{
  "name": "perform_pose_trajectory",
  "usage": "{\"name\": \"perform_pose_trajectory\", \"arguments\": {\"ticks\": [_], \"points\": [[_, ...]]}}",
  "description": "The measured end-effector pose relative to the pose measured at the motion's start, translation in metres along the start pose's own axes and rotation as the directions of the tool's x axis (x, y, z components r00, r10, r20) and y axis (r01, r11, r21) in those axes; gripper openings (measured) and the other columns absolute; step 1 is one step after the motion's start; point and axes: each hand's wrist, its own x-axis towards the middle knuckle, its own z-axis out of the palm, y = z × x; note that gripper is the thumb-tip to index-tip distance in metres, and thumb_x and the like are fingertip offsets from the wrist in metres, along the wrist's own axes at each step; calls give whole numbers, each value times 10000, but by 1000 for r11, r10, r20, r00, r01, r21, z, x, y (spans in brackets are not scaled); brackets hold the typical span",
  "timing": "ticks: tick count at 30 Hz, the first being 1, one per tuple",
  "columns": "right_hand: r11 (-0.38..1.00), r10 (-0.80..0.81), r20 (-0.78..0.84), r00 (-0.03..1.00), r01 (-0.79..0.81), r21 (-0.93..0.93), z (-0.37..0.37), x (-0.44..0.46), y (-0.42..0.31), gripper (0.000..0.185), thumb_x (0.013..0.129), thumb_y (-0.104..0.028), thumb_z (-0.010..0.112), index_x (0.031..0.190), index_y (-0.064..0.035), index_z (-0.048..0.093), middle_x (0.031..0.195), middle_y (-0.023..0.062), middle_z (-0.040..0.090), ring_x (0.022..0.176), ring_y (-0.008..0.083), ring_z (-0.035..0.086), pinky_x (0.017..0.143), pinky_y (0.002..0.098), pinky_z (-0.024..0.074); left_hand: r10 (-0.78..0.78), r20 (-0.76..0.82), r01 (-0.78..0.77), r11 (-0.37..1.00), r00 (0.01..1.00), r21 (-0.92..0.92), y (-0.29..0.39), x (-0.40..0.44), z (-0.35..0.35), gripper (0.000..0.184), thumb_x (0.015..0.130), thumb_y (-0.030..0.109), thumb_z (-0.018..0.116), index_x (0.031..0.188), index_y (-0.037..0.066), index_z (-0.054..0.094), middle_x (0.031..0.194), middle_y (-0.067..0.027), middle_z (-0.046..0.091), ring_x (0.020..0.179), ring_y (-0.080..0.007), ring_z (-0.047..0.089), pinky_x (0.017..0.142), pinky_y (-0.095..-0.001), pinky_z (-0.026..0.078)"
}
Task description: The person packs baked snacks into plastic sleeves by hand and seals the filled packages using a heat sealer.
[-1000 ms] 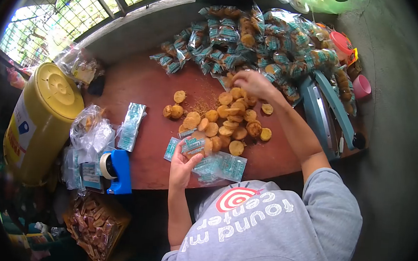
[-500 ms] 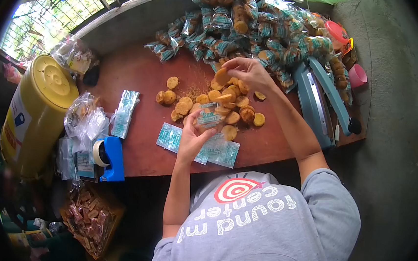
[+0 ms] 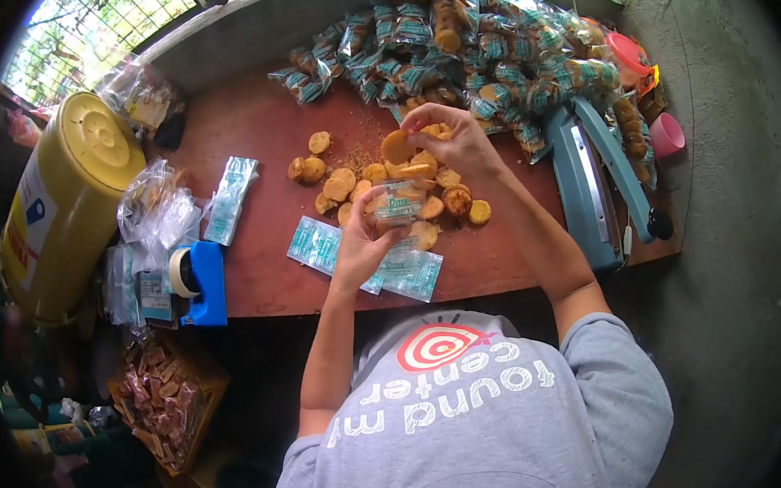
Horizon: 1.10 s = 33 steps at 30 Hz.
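My left hand is closed around a clear printed plastic bag with round cookies inside. Just above that bag, my right hand pinches one round golden cookie between thumb and fingers. Loose cookies lie in a scattered heap on the reddish table around and beneath both hands, with crumbs behind them. Flat printed bags are spread near the table's front edge, partly under my left hand.
Filled cookie bags are piled at the back. A blue-grey bag sealer stands on the right, near a pink cup. To the left are a blue tape dispenser, a stack of printed bags and a yellow container.
My right hand has brought its cookie slightly left and nearer the bag. My left hand keeps its hold on the bag. The whole view has shifted a little.
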Motion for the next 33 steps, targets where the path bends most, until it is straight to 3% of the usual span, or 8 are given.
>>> {"name": "perform_pose_trajectory", "arguments": {"ticks": [6, 16, 19, 23, 30, 31, 32, 33], "points": [[979, 91, 407, 909, -6, -204, -6, -9, -5, 117, 742, -54, 652, 850, -19, 627, 809, 15, 605, 812, 73, 535, 724, 240, 439, -8, 7, 7, 999, 1000, 34, -3, 0, -4, 652, 751, -26, 649, 1277, 4, 264, 974, -118, 625, 899, -154, 610, 770, -248, 487], [938, 324, 441, 837, -346, -33, 1, -21, -2, 227, 775, -205, 660, 887, -8, 669, 820, 54, 647, 779, 94, 568, 714, 250, 454, -116, 26, 118, 989, 993, -87, -6, -3, -7, 648, 754, -24, 653, 1280, -28, 276, 1004, -134, 610, 893, -169, 617, 774, -263, 506], [964, 265, 482, 835, -231, -129, 7, -26, 1, 224, 777, -245, 662, 850, -34, 674, 862, 49, 645, 838, 125, 579, 839, 308, 408, -133, 53, 138, 984, 990, -113, -7, -3, -10, 619, 754, -31, 649, 1269, -21, 306, 1014, -134, 605, 903, -175, 616, 777, -259, 508], [951, 53, 475, 878, 101, -293, 18, -34, 8, 180, 800, -268, 634, 813, -89, 647, 883, 15, 614, 876, 143, 568, 1016, 438, 163, -186, 102, 203, 960, 977, -194, -7, -6, -13, 574, 771, 3, 646, 1257, -7, 340, 1022, -125, 600, 915, -191, 611, 799, -299, 503], [949, 167, 397, 903, -38, -312, 24, -33, 14, 163, 860, -250, 555, 935, -109, 590, 850, 25, 629, 840, 159, 579, 1000, 417, 213, -344, 262, 428, 794, 902, -432, -4, -14, -7, 447, 839, 97, 590, 1227, 18, 382, 1096, -148, 558, 897, -242, 612, 764, -377, 520], [898, 85, 275, 958, 46, -437, 15, -29, 14, 186, 831, -260, 590, 937, -107, 580, 875, 49, 637, 831, 159, 584, 964, 387, 274, -343, 261, 427, 795, 902, -431, -4, -14, -7, 447, 839, 97, 590, 1227, 18, 382, 1096, -148, 558, 897, -242, 612, 764, -377, 520], [922, 160, 145, 976, -95, -375, 4, -19, 28, 230, 799, -320, 607, 947, -144, 606, 882, 38, 630, 931, 179, 561, 889, 440, 322, -341, 227, 408, 810, 912, -422, -4, -14, -5, 451, 836, 92, 593, 1228, 19, 382, 1090, -146, 560, 888, -237, 614, 756, -367, 520], [818, 147, -5, 989, -125, -562, -6, -14, 35, 273, 769, -340, 633, 950, -139, 595, 909, 54, 609, 931, 205, 562, 847, 424, 353, -339, 193, 390, 824, 921, -412, -5, -15, -5, 456, 833, 87, 596, 1230, 21, 382, 1085, -144, 562, 879, -233, 615, 748, -356, 520]]}}
